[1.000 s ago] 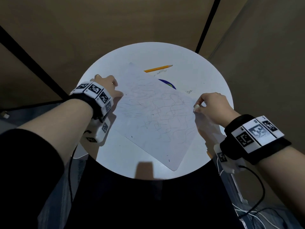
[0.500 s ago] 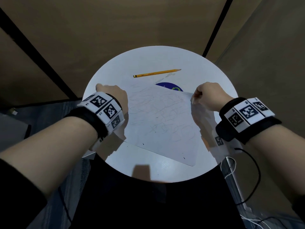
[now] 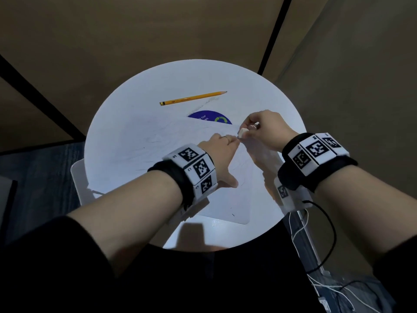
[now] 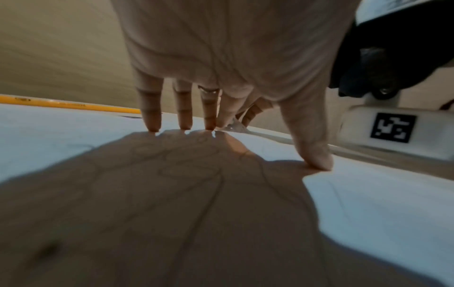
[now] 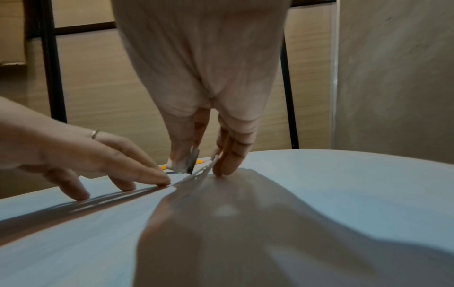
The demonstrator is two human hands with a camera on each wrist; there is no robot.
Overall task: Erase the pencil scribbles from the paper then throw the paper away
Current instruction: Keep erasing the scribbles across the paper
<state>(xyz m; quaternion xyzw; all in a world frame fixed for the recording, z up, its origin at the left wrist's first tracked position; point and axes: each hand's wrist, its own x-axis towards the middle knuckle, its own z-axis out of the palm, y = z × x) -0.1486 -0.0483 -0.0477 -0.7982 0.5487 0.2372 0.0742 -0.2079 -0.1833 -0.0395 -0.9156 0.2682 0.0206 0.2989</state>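
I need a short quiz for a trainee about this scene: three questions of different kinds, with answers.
1. True or false: the pencil lies on the paper.
2. Which hand holds the eraser? A) left B) right
3. Fill in: the left hand presses the ____ flat.

Key:
1. False; it lies on the table, beyond the paper.
2. B, the right hand.
3. paper

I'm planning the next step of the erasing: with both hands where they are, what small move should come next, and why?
Probably a short rub of the eraser over the nearest scribbles. The right hand pinches it just above the paper, beside the left hand, whose straight fingers press the sheet flat, so it looks braced. Pencil lines are still there.
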